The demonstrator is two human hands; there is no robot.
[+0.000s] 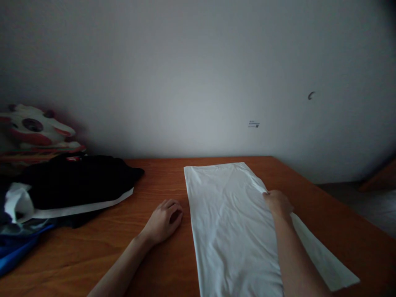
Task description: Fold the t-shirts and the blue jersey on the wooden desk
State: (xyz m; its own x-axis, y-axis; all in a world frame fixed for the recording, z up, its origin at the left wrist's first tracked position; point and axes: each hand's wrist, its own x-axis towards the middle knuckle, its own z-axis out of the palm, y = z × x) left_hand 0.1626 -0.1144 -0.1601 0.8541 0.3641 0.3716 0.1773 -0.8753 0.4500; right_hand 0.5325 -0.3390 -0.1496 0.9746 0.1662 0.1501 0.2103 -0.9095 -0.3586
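A white cloth garment [229, 214] lies spread lengthwise on the wooden table, with creases over its middle. Its kind is not certain from here. At its right edge my right hand [278, 202] pinches a bit of the fabric, pulling small folds around the fingers. A flap of the same white cloth [328, 255] sticks out beyond my right forearm. My left hand [163, 220] rests on the table just left of the garment, loosely curled, with a gap between thumb and fingers and nothing seen in it.
On the left, black clothing [89, 177] with a white strip is heaped beside blue fabric [21, 247]. A cow plush toy [40, 128] sits behind it. The table [161, 177] meets a pale wall [173, 82]; its right edge drops to the floor.
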